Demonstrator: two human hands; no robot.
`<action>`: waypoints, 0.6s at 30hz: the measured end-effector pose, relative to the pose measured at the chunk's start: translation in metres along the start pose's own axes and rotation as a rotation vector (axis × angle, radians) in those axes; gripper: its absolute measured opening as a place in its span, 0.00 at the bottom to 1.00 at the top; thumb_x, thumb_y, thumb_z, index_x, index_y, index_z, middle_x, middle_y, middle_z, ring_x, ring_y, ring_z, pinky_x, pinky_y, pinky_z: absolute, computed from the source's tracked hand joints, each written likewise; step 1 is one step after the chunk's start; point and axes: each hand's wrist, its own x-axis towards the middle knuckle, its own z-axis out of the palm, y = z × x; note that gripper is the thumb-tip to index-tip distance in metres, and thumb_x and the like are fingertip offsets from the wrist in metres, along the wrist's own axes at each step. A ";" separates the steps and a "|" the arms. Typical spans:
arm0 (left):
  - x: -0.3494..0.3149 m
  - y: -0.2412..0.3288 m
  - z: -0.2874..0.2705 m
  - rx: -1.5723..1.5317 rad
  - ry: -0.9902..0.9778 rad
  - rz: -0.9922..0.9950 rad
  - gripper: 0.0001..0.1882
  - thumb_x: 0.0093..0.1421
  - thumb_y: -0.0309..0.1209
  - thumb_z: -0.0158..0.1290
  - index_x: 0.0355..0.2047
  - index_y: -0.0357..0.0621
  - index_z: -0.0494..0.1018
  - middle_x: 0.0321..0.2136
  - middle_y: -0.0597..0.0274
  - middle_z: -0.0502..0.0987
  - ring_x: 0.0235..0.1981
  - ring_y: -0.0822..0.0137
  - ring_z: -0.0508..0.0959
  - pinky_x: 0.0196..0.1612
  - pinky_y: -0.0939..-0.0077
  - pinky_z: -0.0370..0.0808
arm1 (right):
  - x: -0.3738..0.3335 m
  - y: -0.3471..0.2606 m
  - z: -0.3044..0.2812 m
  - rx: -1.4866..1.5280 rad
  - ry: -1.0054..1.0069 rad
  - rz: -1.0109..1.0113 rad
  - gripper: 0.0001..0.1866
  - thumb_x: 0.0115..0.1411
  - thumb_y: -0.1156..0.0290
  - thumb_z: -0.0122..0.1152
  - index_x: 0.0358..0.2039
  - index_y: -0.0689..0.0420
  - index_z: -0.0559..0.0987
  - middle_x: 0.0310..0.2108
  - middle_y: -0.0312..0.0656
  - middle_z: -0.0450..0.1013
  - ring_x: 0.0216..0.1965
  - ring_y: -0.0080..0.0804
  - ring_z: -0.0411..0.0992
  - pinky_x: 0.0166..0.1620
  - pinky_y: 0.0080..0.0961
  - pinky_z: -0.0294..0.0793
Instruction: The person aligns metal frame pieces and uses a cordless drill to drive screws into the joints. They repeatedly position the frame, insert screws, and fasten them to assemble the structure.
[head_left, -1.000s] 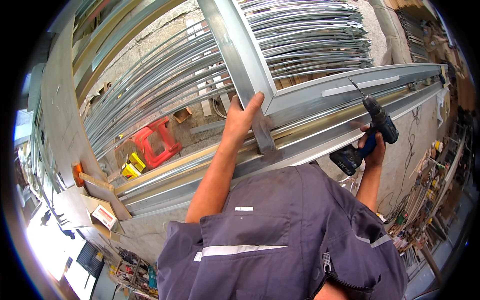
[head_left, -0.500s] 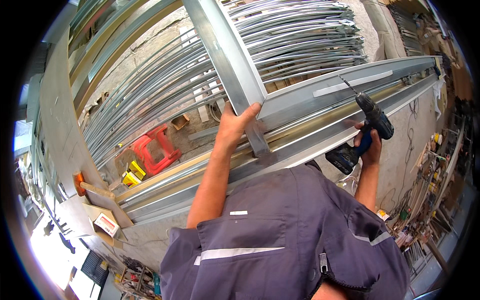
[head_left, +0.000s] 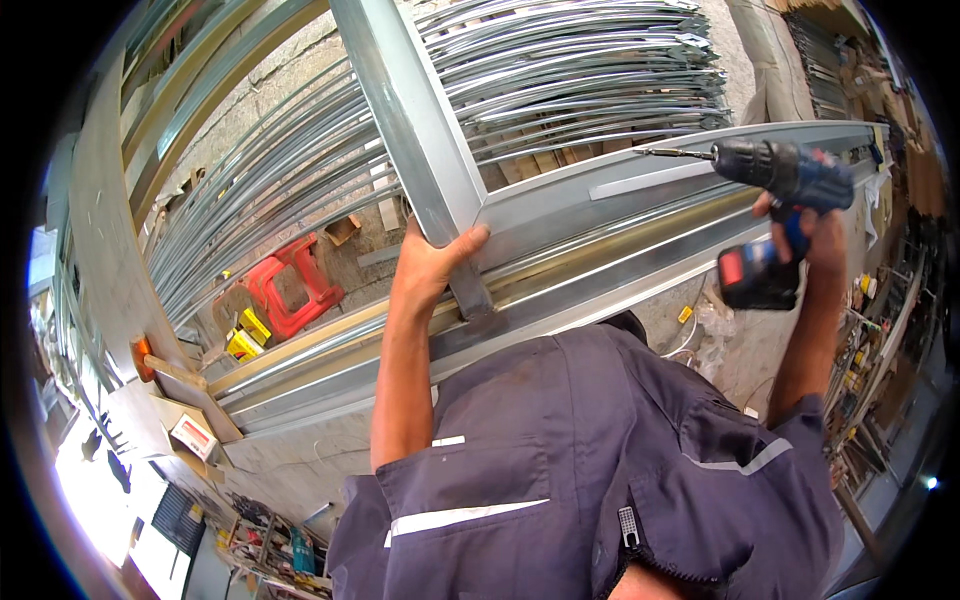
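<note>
My left hand (head_left: 425,265) is wrapped round the end of a grey metal profile (head_left: 408,125), the thumb on its upper side. This profile meets a long metal rail (head_left: 540,205) at a corner joint, and its end reaches over the channels nearer my body. In my right hand (head_left: 815,240) is a blue and black cordless drill (head_left: 785,175), gripped by the handle and raised over the right part of the rail. Its long bit (head_left: 675,153) points left and touches nothing. A pale narrow strip (head_left: 650,180) lies on the rail below the bit.
Beyond the rail lie many thin metal rods (head_left: 590,85). To the left are a red plastic piece (head_left: 258,285), a yellow box (head_left: 248,335) and a hammer (head_left: 175,372). Near the hammer stands an open carton (head_left: 175,412) with a small white box (head_left: 193,437).
My right hand has lifted the drill up and to the right, and its bit has swung from pointing up-left to nearly level leftward. The left hand keeps its hold on the profile.
</note>
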 end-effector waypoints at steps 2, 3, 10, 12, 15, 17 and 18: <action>-0.002 0.002 0.003 0.037 0.037 0.011 0.45 0.45 0.46 0.72 0.56 0.30 0.67 0.45 0.49 0.78 0.45 0.61 0.78 0.51 0.68 0.74 | 0.044 -0.031 -0.034 -0.074 -0.160 0.042 0.46 0.63 0.49 0.61 0.71 0.54 0.48 0.43 0.61 0.76 0.11 0.26 0.70 0.13 0.17 0.67; -0.003 0.002 0.003 0.043 0.052 -0.013 0.45 0.44 0.45 0.73 0.56 0.31 0.67 0.45 0.50 0.78 0.46 0.61 0.78 0.51 0.68 0.74 | 0.069 -0.043 -0.044 -0.099 -0.245 0.067 0.47 0.62 0.49 0.61 0.72 0.56 0.47 0.43 0.61 0.76 0.11 0.27 0.70 0.14 0.17 0.68; -0.002 0.003 0.005 -0.002 0.136 -0.091 0.47 0.42 0.41 0.75 0.59 0.35 0.65 0.50 0.52 0.76 0.50 0.60 0.76 0.54 0.66 0.73 | 0.274 -0.072 -0.055 -0.205 -0.804 0.151 0.36 0.58 0.64 0.67 0.64 0.60 0.65 0.44 0.53 0.77 0.31 0.30 0.75 0.31 0.23 0.74; -0.006 0.011 0.008 0.013 0.167 -0.138 0.49 0.41 0.42 0.75 0.59 0.35 0.65 0.50 0.52 0.76 0.51 0.59 0.76 0.55 0.66 0.72 | 0.319 -0.058 -0.023 -0.184 -0.943 0.223 0.36 0.56 0.67 0.69 0.63 0.61 0.66 0.43 0.51 0.78 0.32 0.30 0.75 0.31 0.23 0.75; -0.004 0.012 0.003 0.026 0.178 -0.223 0.52 0.38 0.42 0.77 0.60 0.35 0.64 0.51 0.51 0.75 0.52 0.58 0.75 0.56 0.65 0.72 | 0.360 -0.028 0.026 -0.122 -1.101 0.362 0.37 0.52 0.72 0.71 0.62 0.62 0.67 0.41 0.50 0.78 0.32 0.29 0.76 0.31 0.24 0.76; -0.005 0.013 0.003 0.002 0.184 -0.273 0.53 0.37 0.41 0.77 0.60 0.34 0.64 0.51 0.51 0.75 0.52 0.59 0.75 0.56 0.65 0.72 | 0.381 -0.005 0.057 -0.081 -1.195 0.463 0.38 0.50 0.76 0.73 0.61 0.63 0.68 0.40 0.48 0.78 0.33 0.29 0.76 0.31 0.25 0.77; -0.005 0.016 0.005 -0.034 0.202 -0.279 0.53 0.35 0.40 0.78 0.60 0.34 0.63 0.50 0.51 0.75 0.52 0.59 0.75 0.56 0.65 0.72 | 0.392 0.008 0.070 -0.063 -1.236 0.506 0.38 0.49 0.78 0.74 0.61 0.63 0.69 0.40 0.48 0.78 0.33 0.29 0.76 0.31 0.25 0.77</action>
